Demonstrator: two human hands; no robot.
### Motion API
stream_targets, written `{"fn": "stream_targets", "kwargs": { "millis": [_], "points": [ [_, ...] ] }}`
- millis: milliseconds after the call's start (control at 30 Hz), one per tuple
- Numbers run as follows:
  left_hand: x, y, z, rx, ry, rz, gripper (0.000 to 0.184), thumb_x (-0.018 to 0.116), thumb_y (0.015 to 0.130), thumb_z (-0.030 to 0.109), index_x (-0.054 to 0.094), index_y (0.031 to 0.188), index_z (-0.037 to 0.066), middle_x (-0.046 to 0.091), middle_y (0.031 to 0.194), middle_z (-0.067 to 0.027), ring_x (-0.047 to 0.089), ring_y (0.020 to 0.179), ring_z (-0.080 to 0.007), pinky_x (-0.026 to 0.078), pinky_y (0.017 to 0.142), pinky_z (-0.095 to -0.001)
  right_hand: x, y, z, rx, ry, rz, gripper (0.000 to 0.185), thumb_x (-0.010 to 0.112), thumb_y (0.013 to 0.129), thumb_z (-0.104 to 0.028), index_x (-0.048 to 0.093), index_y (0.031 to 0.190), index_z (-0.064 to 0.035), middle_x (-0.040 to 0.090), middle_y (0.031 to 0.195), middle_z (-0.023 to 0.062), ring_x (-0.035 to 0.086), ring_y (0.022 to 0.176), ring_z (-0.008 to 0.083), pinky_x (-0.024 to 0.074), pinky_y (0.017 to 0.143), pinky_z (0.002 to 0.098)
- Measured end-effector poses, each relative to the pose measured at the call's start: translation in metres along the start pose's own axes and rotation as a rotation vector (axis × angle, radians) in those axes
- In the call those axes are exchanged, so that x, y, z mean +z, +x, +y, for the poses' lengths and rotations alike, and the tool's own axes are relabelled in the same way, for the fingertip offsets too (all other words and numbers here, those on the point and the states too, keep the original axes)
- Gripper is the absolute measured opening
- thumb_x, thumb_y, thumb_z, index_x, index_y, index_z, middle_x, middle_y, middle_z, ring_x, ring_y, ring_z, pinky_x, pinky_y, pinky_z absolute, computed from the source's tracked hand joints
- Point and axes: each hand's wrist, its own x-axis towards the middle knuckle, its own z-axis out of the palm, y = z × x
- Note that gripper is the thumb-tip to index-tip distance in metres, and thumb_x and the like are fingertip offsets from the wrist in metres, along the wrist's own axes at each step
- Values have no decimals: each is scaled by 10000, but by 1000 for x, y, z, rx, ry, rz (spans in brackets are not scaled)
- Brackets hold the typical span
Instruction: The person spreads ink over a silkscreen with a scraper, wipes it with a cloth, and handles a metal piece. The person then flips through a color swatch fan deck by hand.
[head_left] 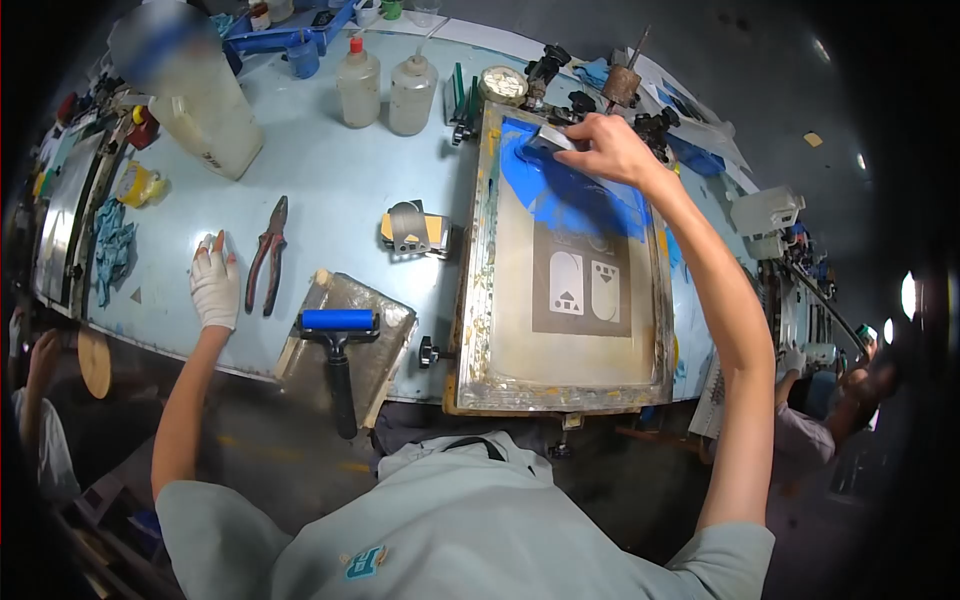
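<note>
At the far end of a screen printing frame (480, 340), my right hand (612, 150) grips a squeegee (550, 141). Blue ink (590, 205) covers the upper part of the mesh around it. Below the ink, the stencil (580, 285) shows rounded panels with small shapes. My left hand (214, 285), in a white glove with some fingertips bare, lies flat on the table with nothing in it. Just right of it are pliers (267, 255) with dark and red handles. A roller (340, 325) with a blue drum rests on a grey slab (375, 310).
A stack of small cards (412, 230) lies left of the frame. Two squeeze bottles (359, 85) and a large translucent jug (208, 115) stand further back on the table (320, 190). Clamp knobs (430, 351) stick out around the frame. Other people (815, 420) are at both sides.
</note>
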Motion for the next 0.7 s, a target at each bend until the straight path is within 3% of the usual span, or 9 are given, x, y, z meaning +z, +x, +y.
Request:
{"fn": "stream_targets", "kwargs": {
  "millis": [67,100,167,300,400,467,567,667,700],
  "points": [
    [-43,14,3,9,45,46,528,615,987,261,537,1502,177,530,1477,-150,497,1380,-337,414,1128,-471,11,0,13,127,-5,-53,363,786,815,-340,794,1024,-43,706,842,193,688,811,353,550,792,432],
    [11,-28,75,-68,-78,-20,523,616,987,254,537,1497,171,527,1477,-146,504,1365,-339,420,1115,-475,-19,-20,36,12,-176,47,338,744,820,-351,799,969,-53,684,743,199,683,771,384,564,811,476],
    [-15,-25,55,-56,-49,-51,530,612,989,257,528,1504,169,537,1460,-153,512,1346,-351,421,1108,-481,28,-23,29,-34,-144,254,306,766,809,-329,797,957,-64,698,785,169,686,839,358,567,805,471],
    [-20,-12,55,-49,-45,27,480,627,967,269,572,1416,109,570,1415,-204,526,1316,-376,435,1086,-476,14,-15,3,-257,-28,188,294,783,800,-224,757,1000,-9,677,831,166,644,887,361,529,808,469],
    [-22,-11,49,-58,-78,74,478,653,918,276,602,1374,142,568,1379,-155,518,1342,-351,428,1092,-515,5,-31,34,-68,6,173,291,781,814,-236,792,1036,-47,649,805,173,626,774,347,485,721,440],
    [-34,-12,36,-65,-103,97,500,662,911,287,599,1384,137,556,1399,-135,507,1354,-348,422,1104,-511,17,-60,57,174,202,192,271,762,889,-249,759,1013,-8,578,696,80,541,677,165,418,645,348],
    [-37,-18,46,-71,-141,98,490,650,928,277,600,1392,131,556,1407,-135,515,1347,-340,432,1095,-498,54,-112,141,440,605,270,272,705,1006,-245,734,953,20,612,816,-63,491,765,47,389,682,258],
    [-42,-12,48,-57,-145,99,484,642,936,270,599,1397,130,559,1403,-137,522,1342,-338,436,1088,-493,89,-145,150,544,923,575,291,680,1033,-261,744,965,14,637,881,-60,519,827,43,407,746,242],
    [-44,-12,49,-52,-143,96,484,641,937,268,598,1399,130,561,1399,-138,523,1341,-338,436,1087,-493,91,-156,163,547,909,447,340,674,1038,-291,762,1048,38,686,988,-29,570,916,59,441,833,243]
  ]
}}
